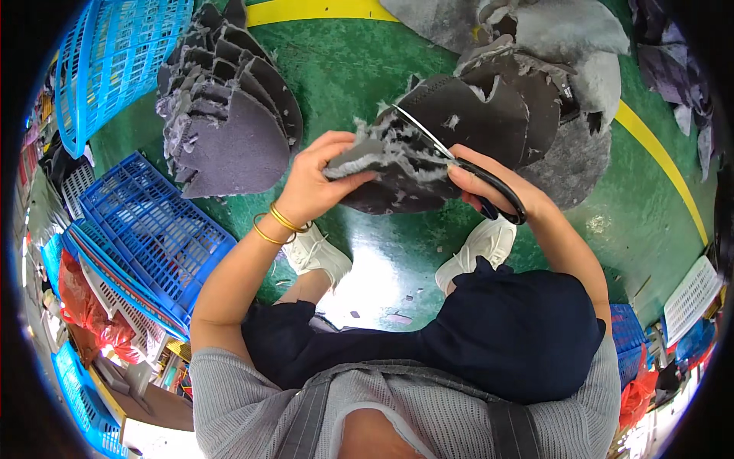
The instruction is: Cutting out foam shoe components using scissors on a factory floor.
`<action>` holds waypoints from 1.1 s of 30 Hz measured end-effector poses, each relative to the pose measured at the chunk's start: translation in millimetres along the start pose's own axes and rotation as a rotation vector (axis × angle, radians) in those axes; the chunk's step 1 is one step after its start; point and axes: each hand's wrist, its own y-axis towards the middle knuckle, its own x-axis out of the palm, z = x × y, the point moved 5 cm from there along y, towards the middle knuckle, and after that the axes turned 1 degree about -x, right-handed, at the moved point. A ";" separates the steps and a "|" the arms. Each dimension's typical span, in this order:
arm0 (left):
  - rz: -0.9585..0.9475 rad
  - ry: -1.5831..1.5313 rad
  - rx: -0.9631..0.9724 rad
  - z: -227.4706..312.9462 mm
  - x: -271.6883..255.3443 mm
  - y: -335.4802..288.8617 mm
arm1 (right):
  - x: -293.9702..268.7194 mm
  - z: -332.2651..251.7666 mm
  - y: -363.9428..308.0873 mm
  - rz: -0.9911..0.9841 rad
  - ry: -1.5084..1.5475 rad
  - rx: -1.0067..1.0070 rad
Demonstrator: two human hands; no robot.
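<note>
My left hand (325,168) pinches a dark grey fabric piece (367,157) with a fluffy, fraying edge, thumb on the near side and fingers on the far side. My right hand (489,180) is closed round the black handles of a pair of scissors (511,197). Their blades point up and left, lying across the frayed part of the piece. Whether they are cutting into it cannot be made out. Just beyond, dark rounded pieces (474,118) lie overlapped on the floor, partly hidden by what I hold.
To the left, a stack of grey cut pieces (237,138) stands by a light blue basket (115,69) and a blue crate (157,229). Fluffy grey material (569,53) lies at the far right. Scraps litter the green floor (336,76) between my white shoes (317,256).
</note>
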 end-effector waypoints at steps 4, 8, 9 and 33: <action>0.040 0.029 0.008 4.6 4.3 -11.7 | 9.6 -9.7 7.0 0.109 -0.165 -0.073; 0.050 0.033 0.077 8.9 8.8 -18.3 | 18.5 -16.6 13.9 0.147 -0.261 -0.116; 0.060 0.033 0.073 9.0 9.1 -19.9 | 19.5 -16.0 17.3 0.143 -0.261 -0.130; 0.136 0.857 0.724 5.3 -18.9 -61.7 | 2.2 -43.8 47.5 -0.472 -0.147 -0.073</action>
